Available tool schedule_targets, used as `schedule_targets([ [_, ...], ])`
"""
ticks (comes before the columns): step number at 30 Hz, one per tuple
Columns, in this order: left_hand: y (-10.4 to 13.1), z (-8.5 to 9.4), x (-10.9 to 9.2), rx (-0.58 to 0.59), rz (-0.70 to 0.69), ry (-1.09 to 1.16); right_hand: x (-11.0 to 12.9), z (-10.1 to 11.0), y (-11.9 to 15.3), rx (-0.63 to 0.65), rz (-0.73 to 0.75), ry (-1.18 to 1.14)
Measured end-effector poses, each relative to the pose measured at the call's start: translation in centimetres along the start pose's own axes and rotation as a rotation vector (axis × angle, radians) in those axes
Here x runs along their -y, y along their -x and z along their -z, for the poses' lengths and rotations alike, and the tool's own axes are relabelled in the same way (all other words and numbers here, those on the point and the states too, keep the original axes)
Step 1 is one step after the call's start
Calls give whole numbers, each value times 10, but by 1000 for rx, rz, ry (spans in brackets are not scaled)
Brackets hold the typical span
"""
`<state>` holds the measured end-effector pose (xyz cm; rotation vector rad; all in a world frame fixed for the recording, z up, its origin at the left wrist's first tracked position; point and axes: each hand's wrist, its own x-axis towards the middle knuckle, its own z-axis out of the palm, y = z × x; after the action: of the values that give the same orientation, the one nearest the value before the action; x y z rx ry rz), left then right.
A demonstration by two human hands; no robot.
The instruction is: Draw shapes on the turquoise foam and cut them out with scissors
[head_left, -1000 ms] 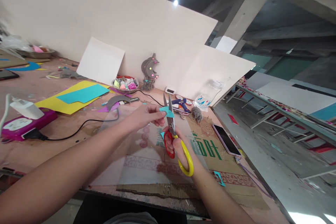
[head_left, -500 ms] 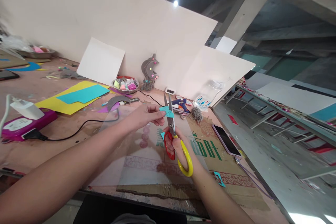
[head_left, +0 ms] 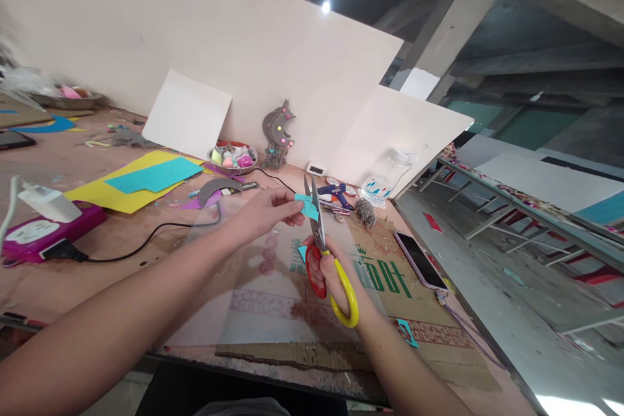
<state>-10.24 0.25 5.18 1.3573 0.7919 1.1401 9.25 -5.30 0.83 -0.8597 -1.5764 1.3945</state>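
Pinched in my left hand is a small piece of turquoise paper with faint drawn lines on it. My right hand is wrapped round a pair of scissors with one red and one yellow handle. The blades point up and away, slightly apart, right at the paper's right edge. Below the hands, a turquoise scrap shows beside the red handle, partly hidden. Another cut scrap lies on the cardboard to the right.
Behind the hands are a blue glue gun, a ball of grey twine and a clear jar. A phone lies at the right. Yellow sheet, turquoise sheet and purple power strip occupy the left.
The turquoise paper has turned and shifted slightly left in my left hand. The scissors and right hand stay almost in place.
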Motion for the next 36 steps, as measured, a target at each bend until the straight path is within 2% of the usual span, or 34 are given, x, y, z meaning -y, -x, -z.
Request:
schedule_targets([
  [21,-4,3,0,-62,-53,-39,1,5,0,0,-48,51],
  [27,-6,8,3,-132,-61,-88,4,6,2,3,-84,95],
  [36,-6,11,6,-134,-62,-139,3,6,2,2,-88,102],
])
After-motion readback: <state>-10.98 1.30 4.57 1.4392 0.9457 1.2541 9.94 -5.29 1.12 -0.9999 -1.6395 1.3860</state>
